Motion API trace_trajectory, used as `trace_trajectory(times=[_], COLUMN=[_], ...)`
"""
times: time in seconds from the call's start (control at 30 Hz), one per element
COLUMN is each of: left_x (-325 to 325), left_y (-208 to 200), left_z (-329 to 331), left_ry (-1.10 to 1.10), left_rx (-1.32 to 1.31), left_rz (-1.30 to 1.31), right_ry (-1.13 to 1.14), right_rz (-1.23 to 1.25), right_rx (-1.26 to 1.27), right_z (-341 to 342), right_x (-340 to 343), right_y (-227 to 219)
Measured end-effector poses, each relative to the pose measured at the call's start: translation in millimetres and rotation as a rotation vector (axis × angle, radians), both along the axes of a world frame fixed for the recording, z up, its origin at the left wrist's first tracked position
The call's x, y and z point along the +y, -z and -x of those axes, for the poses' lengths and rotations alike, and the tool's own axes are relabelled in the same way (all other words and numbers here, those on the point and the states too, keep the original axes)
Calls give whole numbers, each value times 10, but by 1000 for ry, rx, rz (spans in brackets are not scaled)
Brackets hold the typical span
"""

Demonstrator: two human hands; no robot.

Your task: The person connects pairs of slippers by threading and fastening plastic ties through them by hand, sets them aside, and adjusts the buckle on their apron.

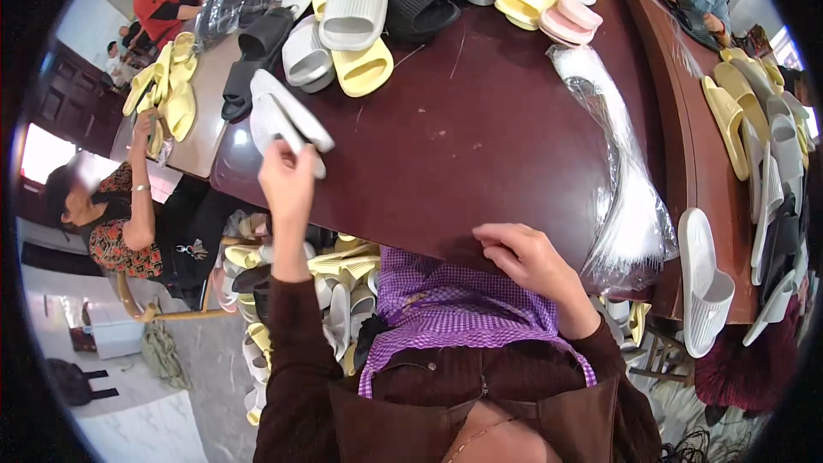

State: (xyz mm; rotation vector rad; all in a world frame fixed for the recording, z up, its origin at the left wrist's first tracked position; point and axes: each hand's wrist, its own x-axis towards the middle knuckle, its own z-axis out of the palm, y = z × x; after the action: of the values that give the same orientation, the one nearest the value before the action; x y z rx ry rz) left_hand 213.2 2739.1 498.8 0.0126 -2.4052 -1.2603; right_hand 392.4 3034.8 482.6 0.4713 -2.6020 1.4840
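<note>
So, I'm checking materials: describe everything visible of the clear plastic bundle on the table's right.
The clear plastic bundle looks like glossy layered film, whitish with glare and crinkled edges. Narrow at the far end, it curves and fans out toward the near one. It lies on the dark red table, near pink slippers; the right hand is apart.
</note>
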Motion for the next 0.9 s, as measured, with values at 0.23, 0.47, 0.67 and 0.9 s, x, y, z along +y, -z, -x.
trace_trajectory(times=[0.23,0.47,0.67,0.9], left_x=[1075,905,-9,-347], left_y=[123,-58,301,498], left_z=[-879,-701,429,1386], left_ry=[385,523,73,183], left_rx=[14,289,84,-392], left_rz=[46,41,-268,-308], right_ry=[113,242,207,233], right_rz=[211,571,554,505], right_rx=[-120,-280,-543,-558], right_z=[289,464,543,651], right_x=[-355,-317,-406,-581], right_y=[38,330,141,64])
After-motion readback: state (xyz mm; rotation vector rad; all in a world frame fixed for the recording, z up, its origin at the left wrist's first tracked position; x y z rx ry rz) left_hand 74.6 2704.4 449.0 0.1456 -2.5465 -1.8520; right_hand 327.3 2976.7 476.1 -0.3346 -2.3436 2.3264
